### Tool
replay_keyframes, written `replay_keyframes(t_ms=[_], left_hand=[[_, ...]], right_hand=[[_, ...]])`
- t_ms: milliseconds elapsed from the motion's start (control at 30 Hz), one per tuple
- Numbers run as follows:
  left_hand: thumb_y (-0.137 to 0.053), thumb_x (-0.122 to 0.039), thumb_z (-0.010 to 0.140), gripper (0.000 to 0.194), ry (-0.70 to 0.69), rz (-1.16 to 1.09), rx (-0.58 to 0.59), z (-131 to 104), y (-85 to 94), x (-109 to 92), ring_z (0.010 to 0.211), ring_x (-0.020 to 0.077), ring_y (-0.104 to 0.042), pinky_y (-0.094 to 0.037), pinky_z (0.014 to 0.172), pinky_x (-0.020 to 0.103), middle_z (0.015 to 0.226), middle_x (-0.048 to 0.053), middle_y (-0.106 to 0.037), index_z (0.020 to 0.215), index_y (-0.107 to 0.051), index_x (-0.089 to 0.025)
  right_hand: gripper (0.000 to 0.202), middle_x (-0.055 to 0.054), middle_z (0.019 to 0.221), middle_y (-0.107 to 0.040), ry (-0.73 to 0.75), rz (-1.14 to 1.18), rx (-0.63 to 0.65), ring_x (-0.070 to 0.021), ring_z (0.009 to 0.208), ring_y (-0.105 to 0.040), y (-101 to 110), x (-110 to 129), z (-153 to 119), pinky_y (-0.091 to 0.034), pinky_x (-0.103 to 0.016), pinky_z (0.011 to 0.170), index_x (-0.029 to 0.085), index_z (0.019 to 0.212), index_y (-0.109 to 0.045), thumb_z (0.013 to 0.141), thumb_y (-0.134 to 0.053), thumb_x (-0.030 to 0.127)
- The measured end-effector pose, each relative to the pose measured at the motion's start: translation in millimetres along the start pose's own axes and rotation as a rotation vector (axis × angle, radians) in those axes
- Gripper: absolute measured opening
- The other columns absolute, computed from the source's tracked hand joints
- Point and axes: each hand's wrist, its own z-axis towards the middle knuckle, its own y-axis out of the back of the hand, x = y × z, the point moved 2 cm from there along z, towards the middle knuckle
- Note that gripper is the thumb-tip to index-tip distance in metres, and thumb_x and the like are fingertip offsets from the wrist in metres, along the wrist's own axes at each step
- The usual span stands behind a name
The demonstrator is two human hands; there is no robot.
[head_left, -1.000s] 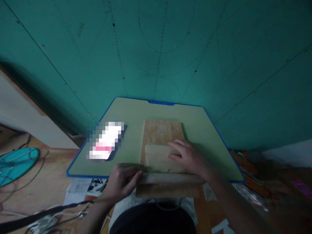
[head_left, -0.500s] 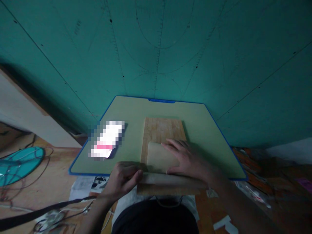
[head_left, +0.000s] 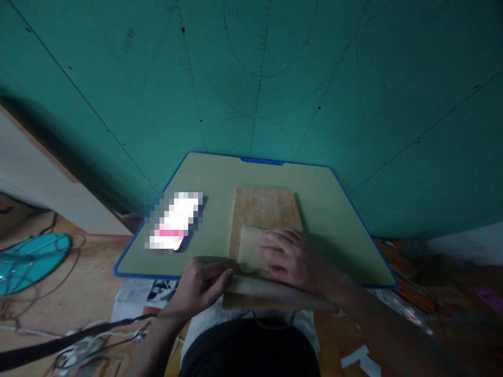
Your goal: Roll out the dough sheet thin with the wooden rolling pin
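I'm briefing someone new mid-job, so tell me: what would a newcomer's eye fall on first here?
Probably the bright, pixelated phone on the left side of the pale green table. Next, likely the right hand, spread over a pale sheet on the wooden board, and the left hand, closed at the left end of a pale roll.

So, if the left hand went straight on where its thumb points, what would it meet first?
The left hand would likely meet the pale sheet on the wooden board first, then the right hand, though depth is unclear.
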Motion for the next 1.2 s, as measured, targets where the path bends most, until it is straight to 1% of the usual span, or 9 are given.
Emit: replay_keyframes(t_ms=[67, 133, 367, 467, 633, 767, 933, 1100, 1200], left_hand=[[-0.047, -0.026, 0.101, 0.045, 0.002, -0.003, 0.000, 0, -0.6, 0, 0.046, 0.0080, -0.038, -0.027, 0.046, 0.025, 0.052, -0.005, -0.038, 0.057, -0.044, -0.020], [-0.047, -0.025, 0.101, 0.045, 0.004, -0.011, 0.008, -1, -1.4, 1, 0.046, 0.0081, -0.040, -0.028, 0.048, 0.024, 0.053, -0.005, -0.039, 0.057, -0.044, -0.019], [-0.048, -0.025, 0.101, 0.044, 0.012, -0.013, 0.025, -1, -0.8, 0, 0.046, 0.0083, -0.039, -0.028, 0.048, 0.025, 0.053, -0.005, -0.040, 0.058, -0.046, -0.020], [-0.047, -0.025, 0.101, 0.045, 0.012, -0.012, 0.026, -1, -0.5, 0, 0.047, 0.0082, -0.040, -0.028, 0.048, 0.025, 0.053, -0.005, -0.040, 0.057, -0.045, -0.020], [-0.047, -0.024, 0.102, 0.045, 0.012, -0.002, 0.028, -3, -2.0, 3, 0.047, 0.0081, -0.039, -0.027, 0.048, 0.026, 0.053, -0.006, -0.037, 0.057, -0.043, -0.020], [-0.046, -0.023, 0.101, 0.044, 0.004, -0.001, 0.029, -5, -3.3, 5, 0.047, 0.0078, -0.037, -0.026, 0.049, 0.026, 0.053, -0.006, -0.036, 0.058, -0.041, -0.020], [-0.046, -0.023, 0.102, 0.044, 0.020, 0.005, 0.047, -6, -3.9, 5, 0.048, 0.0080, -0.037, -0.026, 0.050, 0.026, 0.054, -0.006, -0.037, 0.058, -0.041, -0.019], [-0.046, -0.024, 0.101, 0.044, 0.017, 0.006, 0.027, -4, -3.0, 4, 0.047, 0.0076, -0.038, -0.026, 0.049, 0.026, 0.053, -0.006, -0.037, 0.057, -0.041, -0.019], [-0.046, -0.024, 0.101, 0.044, 0.018, 0.005, 0.029, -3, -2.8, 5, 0.047, 0.0074, -0.038, -0.026, 0.049, 0.025, 0.053, -0.006, -0.037, 0.057, -0.041, -0.019]], right_hand=[[0.035, -0.014, 0.137, -0.064, -0.016, 0.006, 0.019, -0.0301, 0.120, -0.061, 0, -2, -2, -0.052, -0.051, 0.101, 0.020, 0.118, -0.071, 0.086, -0.073, 0.034], [0.036, -0.015, 0.136, -0.064, -0.020, 0.014, 0.028, -0.0301, 0.120, -0.061, 1, -2, -3, -0.052, -0.051, 0.101, 0.019, 0.118, -0.071, 0.085, -0.074, 0.034], [0.025, -0.011, 0.128, -0.068, 0.056, -0.065, -0.032, -0.0271, 0.116, -0.063, 0, 3, 0, -0.054, -0.046, 0.099, 0.021, 0.117, -0.071, 0.095, -0.061, 0.026], [0.027, -0.012, 0.128, -0.068, 0.046, -0.076, -0.048, -0.0270, 0.116, -0.063, -3, 0, 4, -0.054, -0.046, 0.099, 0.021, 0.120, -0.069, 0.096, -0.058, 0.022], [0.034, -0.014, 0.131, -0.065, 0.043, -0.109, -0.056, -0.0283, 0.122, -0.059, -3, -6, 11, -0.051, -0.050, 0.102, 0.019, 0.127, -0.065, 0.094, -0.058, 0.018], [0.041, -0.017, 0.136, -0.062, 0.016, -0.113, -0.028, -0.0300, 0.124, -0.057, 1, -8, 13, -0.050, -0.053, 0.104, 0.017, 0.132, -0.061, 0.091, -0.061, 0.016], [0.046, -0.018, 0.141, -0.057, -0.044, -0.118, 0.030, -0.0319, 0.126, -0.054, 4, -5, 9, -0.049, -0.053, 0.107, 0.016, 0.134, -0.059, 0.088, -0.063, 0.017], [0.053, -0.016, 0.147, -0.052, -0.049, -0.148, 0.078, -0.0317, 0.132, -0.051, 2, -2, 6, -0.045, -0.053, 0.112, 0.019, 0.140, -0.055, 0.087, -0.060, 0.012], [0.055, -0.016, 0.149, -0.050, -0.051, -0.174, 0.074, -0.0311, 0.136, -0.047, 0, -4, 8, -0.043, -0.051, 0.114, 0.020, 0.143, -0.052, 0.089, -0.057, 0.009]])
